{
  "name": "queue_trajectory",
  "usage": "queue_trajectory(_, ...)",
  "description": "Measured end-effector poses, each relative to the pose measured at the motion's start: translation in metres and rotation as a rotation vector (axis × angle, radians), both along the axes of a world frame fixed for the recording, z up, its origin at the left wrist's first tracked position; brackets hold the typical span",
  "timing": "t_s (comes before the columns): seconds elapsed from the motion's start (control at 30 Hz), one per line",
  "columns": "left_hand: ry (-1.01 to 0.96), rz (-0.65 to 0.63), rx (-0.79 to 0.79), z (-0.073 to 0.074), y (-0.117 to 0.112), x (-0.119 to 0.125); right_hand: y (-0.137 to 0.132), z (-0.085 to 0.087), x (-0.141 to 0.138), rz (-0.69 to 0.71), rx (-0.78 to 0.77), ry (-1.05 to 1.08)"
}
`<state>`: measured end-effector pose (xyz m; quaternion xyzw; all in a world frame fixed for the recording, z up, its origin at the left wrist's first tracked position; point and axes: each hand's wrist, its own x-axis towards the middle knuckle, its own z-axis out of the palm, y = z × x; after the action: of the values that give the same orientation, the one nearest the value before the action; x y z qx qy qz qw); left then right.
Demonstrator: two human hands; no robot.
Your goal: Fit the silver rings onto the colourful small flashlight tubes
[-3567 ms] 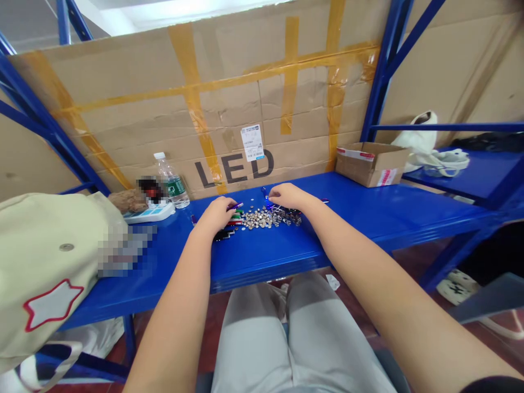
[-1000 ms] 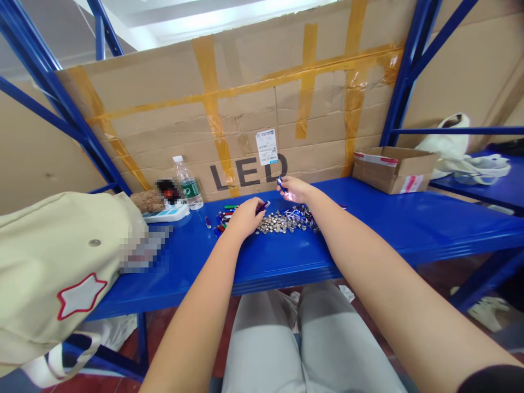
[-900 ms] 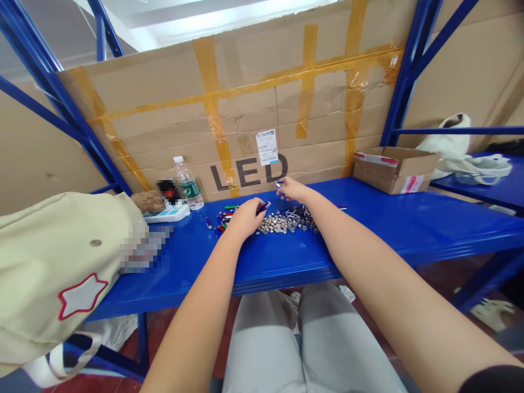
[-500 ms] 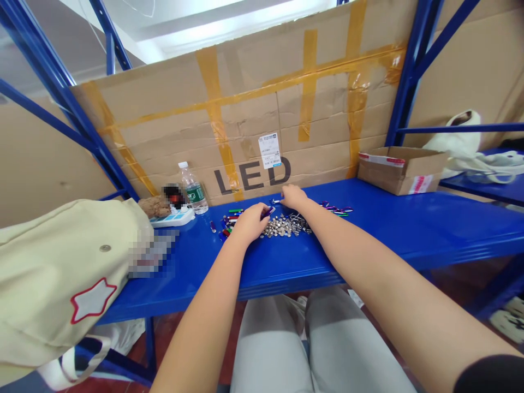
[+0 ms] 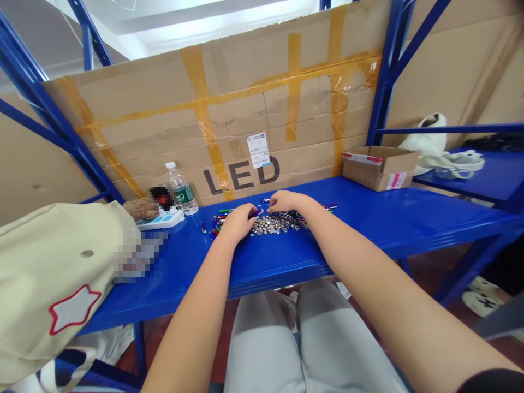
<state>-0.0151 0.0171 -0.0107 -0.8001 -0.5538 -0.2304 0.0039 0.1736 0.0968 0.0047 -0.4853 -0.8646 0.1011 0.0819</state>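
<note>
A heap of small silver round parts [image 5: 275,222] lies on the blue shelf top [image 5: 368,218]. Left of the heap are several small coloured tube-shaped pieces [image 5: 215,224]. My left hand [image 5: 236,221] rests at the heap's left edge, fingers curled round a small purple piece. My right hand [image 5: 286,201] sits at the back of the heap with its fingers bent down into the parts; what they pinch is too small to make out. More coloured pieces [image 5: 331,206] lie just right of that hand.
A taped cardboard sheet marked LED [image 5: 245,174] stands behind. A water bottle [image 5: 181,189] and a small white scale [image 5: 161,219] stand at the left, a cream bag [image 5: 53,273] nearer. An open cardboard box [image 5: 379,166] sits at the right.
My right hand was raised, holding a small blue piece near the cardboard; it has come back down onto the heap. My left hand kept its place at the heap's left edge.
</note>
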Motion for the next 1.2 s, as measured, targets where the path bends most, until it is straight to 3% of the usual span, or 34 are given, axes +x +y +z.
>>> queue_trajectory(0.23,-0.014,0.01,-0.013,-0.001,0.002,0.0,0.0,-0.004,-0.008,0.032,0.064,-0.007)
queue_trajectory(0.37,0.001,0.002,-0.027,-0.002,0.004,-0.001,-0.012,0.001,-0.012,0.088,0.003,-0.088)
queue_trajectory(0.73,0.016,0.006,-0.033,-0.002,0.005,-0.001,-0.021,0.004,-0.014,0.036,-0.003,-0.129)
queue_trajectory(0.9,0.016,0.014,-0.035,-0.001,0.002,-0.001,-0.013,0.003,-0.009,0.108,0.014,0.109)
queue_trajectory(1.03,0.04,0.054,-0.03,0.001,0.0,-0.001,-0.01,0.001,-0.007,0.202,-0.08,0.358)
queue_trajectory(1.2,0.057,0.112,-0.029,0.002,0.0,-0.002,-0.013,0.001,-0.01,0.15,-0.161,0.577)
